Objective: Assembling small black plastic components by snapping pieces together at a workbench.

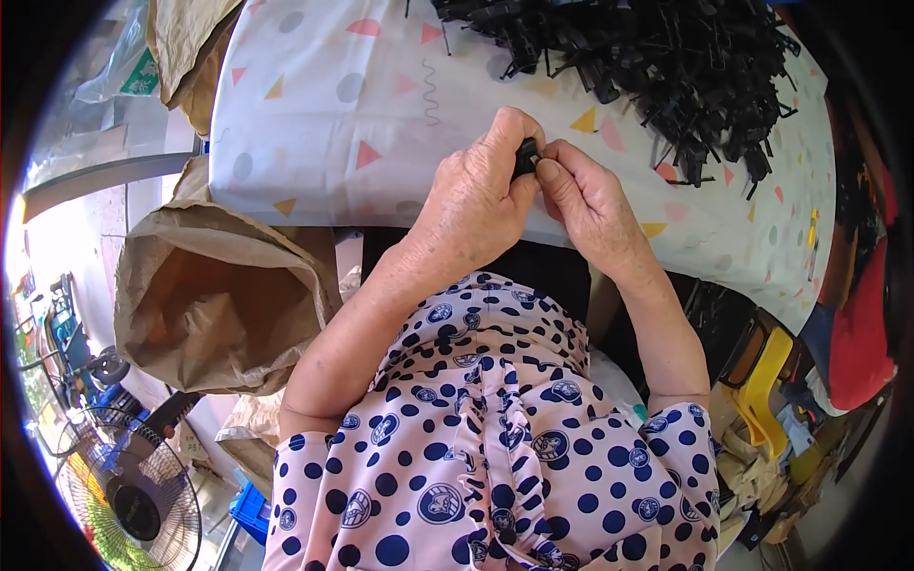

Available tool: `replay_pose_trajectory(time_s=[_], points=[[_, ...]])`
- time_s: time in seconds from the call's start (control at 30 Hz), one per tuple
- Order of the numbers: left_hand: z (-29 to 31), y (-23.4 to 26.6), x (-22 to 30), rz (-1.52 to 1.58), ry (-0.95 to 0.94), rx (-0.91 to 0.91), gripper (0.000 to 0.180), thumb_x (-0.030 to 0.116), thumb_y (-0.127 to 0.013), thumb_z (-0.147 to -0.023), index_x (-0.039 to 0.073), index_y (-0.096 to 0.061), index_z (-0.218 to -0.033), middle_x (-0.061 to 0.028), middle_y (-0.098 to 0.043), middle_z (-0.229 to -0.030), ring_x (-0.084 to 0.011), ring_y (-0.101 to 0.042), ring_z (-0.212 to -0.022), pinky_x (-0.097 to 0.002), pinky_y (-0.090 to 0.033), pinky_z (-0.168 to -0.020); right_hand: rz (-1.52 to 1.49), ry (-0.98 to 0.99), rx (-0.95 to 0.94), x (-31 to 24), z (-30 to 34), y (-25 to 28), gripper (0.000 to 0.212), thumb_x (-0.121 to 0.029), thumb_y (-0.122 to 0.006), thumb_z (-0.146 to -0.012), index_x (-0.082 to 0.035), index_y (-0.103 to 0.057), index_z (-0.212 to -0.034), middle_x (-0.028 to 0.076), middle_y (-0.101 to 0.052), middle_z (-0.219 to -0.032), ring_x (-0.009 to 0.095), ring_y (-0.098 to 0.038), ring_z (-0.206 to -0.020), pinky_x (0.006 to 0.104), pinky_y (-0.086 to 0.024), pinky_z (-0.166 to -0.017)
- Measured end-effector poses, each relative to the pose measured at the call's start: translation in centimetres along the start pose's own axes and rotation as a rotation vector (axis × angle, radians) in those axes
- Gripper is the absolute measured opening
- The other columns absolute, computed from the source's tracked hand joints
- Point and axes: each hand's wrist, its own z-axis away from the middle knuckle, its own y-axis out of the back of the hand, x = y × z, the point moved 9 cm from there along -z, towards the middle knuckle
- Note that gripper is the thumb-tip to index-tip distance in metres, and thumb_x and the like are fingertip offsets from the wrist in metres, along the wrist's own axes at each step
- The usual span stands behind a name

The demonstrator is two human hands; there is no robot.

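Note:
Both my hands meet over the near edge of the table. My left hand (pixel 481 186) is closed around a small black plastic part (pixel 526 157), of which only a short piece shows between the fingers. Against its right side, my right hand (pixel 592 195) pinches with thumb and forefinger; a tiny pale spot shows there, too small to name. Beyond the hands lies a large heap of black plastic parts (pixel 666 76) with thin stems, tangled together on the table.
A patterned white cloth covers the table (pixel 314 124). Left of me stands an open brown paper sack (pixel 219 295), with a fan (pixel 133 504) below it. To the right are a yellow plastic piece (pixel 762 400) and a red cloth (pixel 862 333).

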Motion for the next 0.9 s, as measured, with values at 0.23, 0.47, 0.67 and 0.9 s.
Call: replay_pose_trajectory(time_s=[0.23,0.47,0.67,0.9], points=[[-0.1,0.5,1.5,-0.25,-0.077,0.125,0.028,-0.003,-0.056,-0.08,0.005,-0.048,-0.105,-0.0197,-0.06,-0.08,-0.0397,-0.06,-0.074,-0.0394,-0.048,-0.064,-0.054,0.066,0.079,0.1,-0.4,0.2,0.017,-0.016,-0.049,-0.097,-0.001,-0.056,-0.094,0.001,-0.046,-0.061,0.009,-0.042,-0.056,0.0249,-0.036,-0.052],[-0.5,1.5,2.7,-0.028,-0.153,0.194,0.027,-0.001,-0.054,-0.086,0.005,-0.05,-0.112,-0.0101,-0.058,-0.078,-0.0206,-0.062,-0.069,-0.0315,-0.048,-0.06,-0.202,0.105,0.201,-0.7,0.3,2.3,0.02,-0.018,-0.047,-0.099,-0.001,-0.056,-0.105,0.0,-0.053,-0.073,0.004,-0.043,-0.057,0.0185,-0.034,-0.05],[-0.1,1.6,-0.1,0.994,0.147,0.048,0.039,0.01,-0.047,-0.097,0.009,-0.041,-0.136,-0.0038,-0.056,-0.087,-0.0139,-0.058,-0.07,-0.0255,-0.048,-0.063,-0.263,0.073,0.226,-0.6,0.3,2.5,0.015,-0.015,-0.053,-0.096,-0.003,-0.057,-0.103,0.002,-0.058,-0.078,0.002,-0.043,-0.051,0.0157,-0.033,-0.045],[1.4,1.3,-0.8,0.99,0.272,-0.081,0.039,0.015,-0.046,-0.098,0.008,-0.044,-0.136,-0.0054,-0.057,-0.084,-0.0132,-0.057,-0.063,-0.0235,-0.045,-0.056,-0.358,0.112,0.154,-1.8,-1.0,1.3,0.031,-0.028,-0.061,-0.092,-0.004,-0.055,-0.111,-0.002,-0.056,-0.076,0.001,-0.04,-0.049,0.0151,-0.027,-0.042]])
